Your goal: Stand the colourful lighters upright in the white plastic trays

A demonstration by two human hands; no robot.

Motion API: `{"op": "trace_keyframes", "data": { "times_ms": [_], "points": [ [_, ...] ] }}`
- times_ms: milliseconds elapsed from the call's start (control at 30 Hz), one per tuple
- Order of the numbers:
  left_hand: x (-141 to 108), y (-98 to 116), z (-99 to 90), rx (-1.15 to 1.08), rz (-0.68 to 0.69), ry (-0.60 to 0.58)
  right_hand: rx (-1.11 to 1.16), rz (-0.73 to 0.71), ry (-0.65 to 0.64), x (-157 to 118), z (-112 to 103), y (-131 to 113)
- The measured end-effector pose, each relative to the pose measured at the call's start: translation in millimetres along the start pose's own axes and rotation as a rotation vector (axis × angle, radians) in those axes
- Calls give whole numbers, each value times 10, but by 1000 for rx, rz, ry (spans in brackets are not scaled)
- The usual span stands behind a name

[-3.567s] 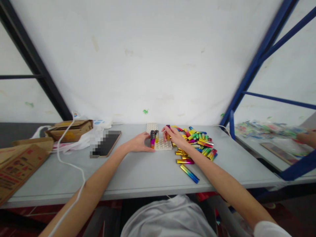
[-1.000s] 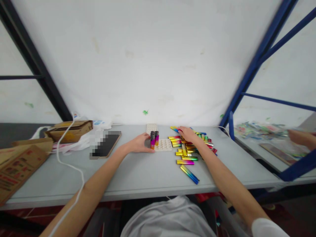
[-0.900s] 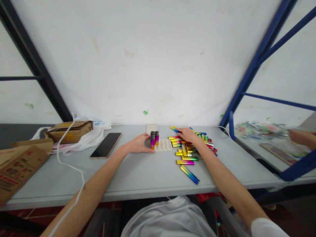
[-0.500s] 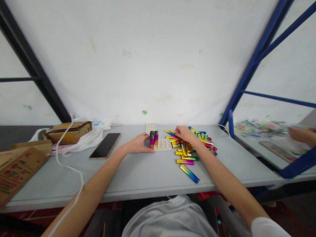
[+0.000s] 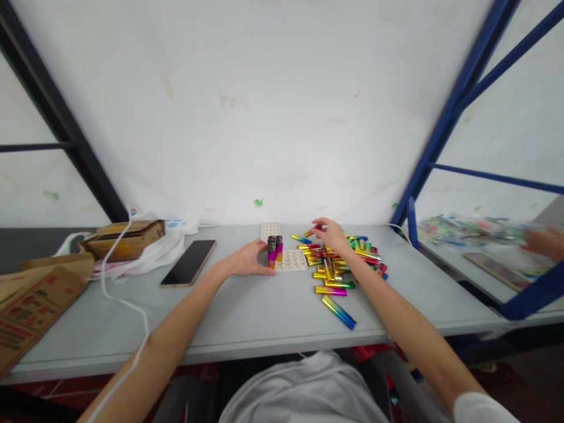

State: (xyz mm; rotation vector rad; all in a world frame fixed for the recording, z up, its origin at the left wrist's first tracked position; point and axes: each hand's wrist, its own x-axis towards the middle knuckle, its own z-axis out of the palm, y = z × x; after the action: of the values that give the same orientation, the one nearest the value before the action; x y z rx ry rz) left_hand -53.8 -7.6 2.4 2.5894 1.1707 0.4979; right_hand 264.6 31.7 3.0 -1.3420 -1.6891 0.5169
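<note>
Purple-and-orange lighters with black tops stand upright at the left end of a white tray with rows of round holes. Around that end curves my left hand, thumb along the front edge and fingers behind, steadying the tray. My right hand pinches a red-and-gold lighter by one end, just above the back of a loose pile. That pile of shiny lighters, in gold, green, red, blue and purple, lies beside the tray. One yellow-and-blue lighter rests apart, nearer the table's front edge.
A second white holed tray sits near the wall. On the left are a phone, a white plastic bag, cardboard boxes and a white cable. Beyond the blue frame, another person's hand is over colourful packets.
My right hand has risen slightly off the back of the pile, with a red-and-gold lighter now showing in its fingers. My left hand stays at the tray.
</note>
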Motion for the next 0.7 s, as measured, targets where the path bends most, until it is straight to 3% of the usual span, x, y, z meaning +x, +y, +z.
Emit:
{"op": "trace_keyframes", "data": {
  "times_ms": [133,267,500,600,700],
  "points": [
    [2,16,-10,-10,-15,-16,655,160,-55,-54,67,-145],
    [-4,37,-19,-33,2,-4,894,199,-179,-189,162,-343],
    [-12,78,-35,-65,-9,0,776,119,-394,-439,327,-653],
    [-12,87,-41,-80,-3,0,622,108,-342,-490,409,-704],
    [-10,81,-39,-83,11,-11,384,17,-162,-511,489,-698]
  ]
}}
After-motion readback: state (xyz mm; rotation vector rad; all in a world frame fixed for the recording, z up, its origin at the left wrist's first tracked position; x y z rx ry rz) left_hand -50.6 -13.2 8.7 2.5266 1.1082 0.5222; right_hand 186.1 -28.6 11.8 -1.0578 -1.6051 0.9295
